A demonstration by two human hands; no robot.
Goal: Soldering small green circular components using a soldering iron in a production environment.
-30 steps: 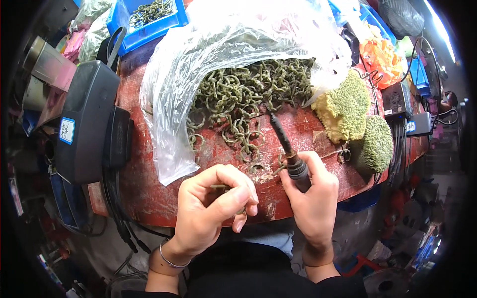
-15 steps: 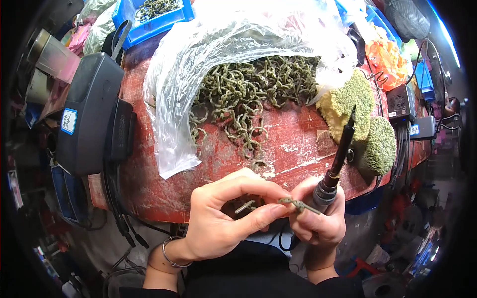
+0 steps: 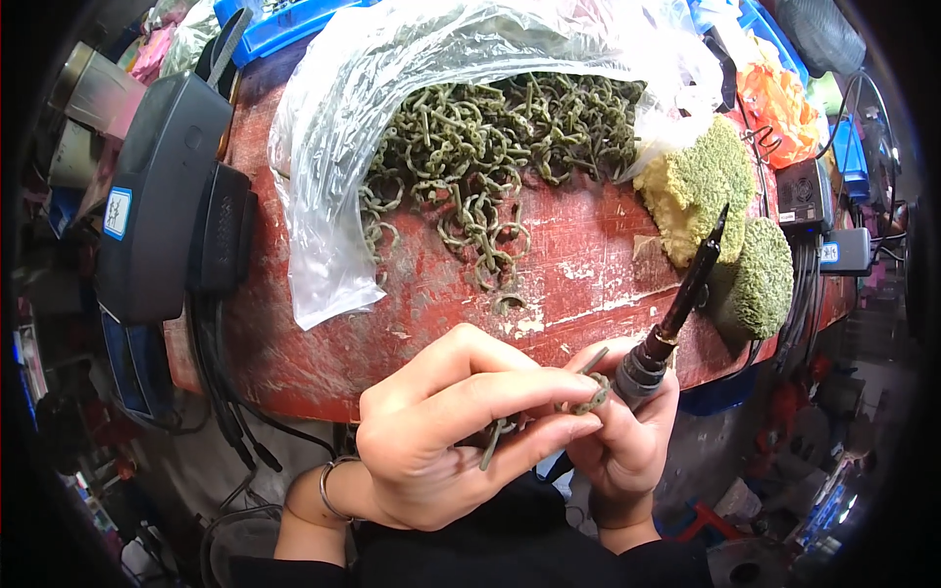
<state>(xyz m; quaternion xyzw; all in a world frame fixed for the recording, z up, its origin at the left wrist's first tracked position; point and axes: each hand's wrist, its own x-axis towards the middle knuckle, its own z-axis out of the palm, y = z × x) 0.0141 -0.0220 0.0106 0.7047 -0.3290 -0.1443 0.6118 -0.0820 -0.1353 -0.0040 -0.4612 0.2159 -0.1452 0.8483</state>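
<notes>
My left hand (image 3: pixel 441 426) is closed, pinching a small dull-green ring-shaped piece (image 3: pixel 593 394) with a thin stem between thumb and forefinger. Another green stemmed piece (image 3: pixel 492 446) pokes out of the same palm. In my right hand (image 3: pixel 627 441) is a black pen-shaped tool like a soldering iron (image 3: pixel 674 323), its dark pointed tip slanting up and away. The right thumb lies against the ring-shaped piece, and the tip stays apart from it. Past my hands, a heap of similar green ring pieces (image 3: pixel 470 137) spills from a clear plastic bag (image 3: pixel 338 211).
The worn red tabletop (image 3: pixel 323 363) has a rounded near edge. Two rough yellow-green sponge-like blocks (image 3: pixel 701 181) stand at the right, by the tool tip. A dark grey box-shaped device (image 3: pixel 157 196) with hanging cables is at the left. Blue bins (image 3: pixel 284 29) stand at the back.
The ring-shaped piece has been turned: its stem, which pointed down to the right, now points up. My left hand covers more of it. The whole view has shifted slightly.
</notes>
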